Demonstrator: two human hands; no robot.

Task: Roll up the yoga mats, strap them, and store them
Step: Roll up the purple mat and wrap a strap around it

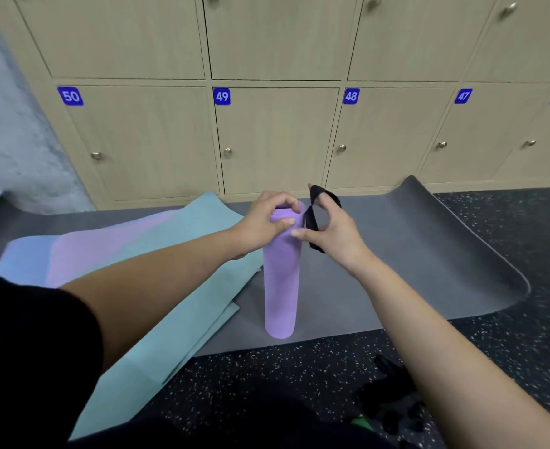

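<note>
two bare forearms reach forward from the lower corners and meet at the middle. at far left a pastel mat [182, 244] lies flat and partly folded, its near corner running out onto the speckled floor [267, 384]. the left hand [268, 222] grips the far end of the rolled purple mat [281, 286], fingers curled over the rim, thumb pressed on the near side. the roll lies on the grey mat [413, 254], beside the pastel mat's right edge, its near end close to the grey mat's front edge. just right of the roll's far end, the right hand [333, 236] has a black strap [312, 222] hooked over its curled forefinger, thumb reaching toward the roll. the grey mat spreads bare to the right, its far corner curling up near the lockers [267, 140]. black straps [393, 403] lie heaped at lower right.
</note>
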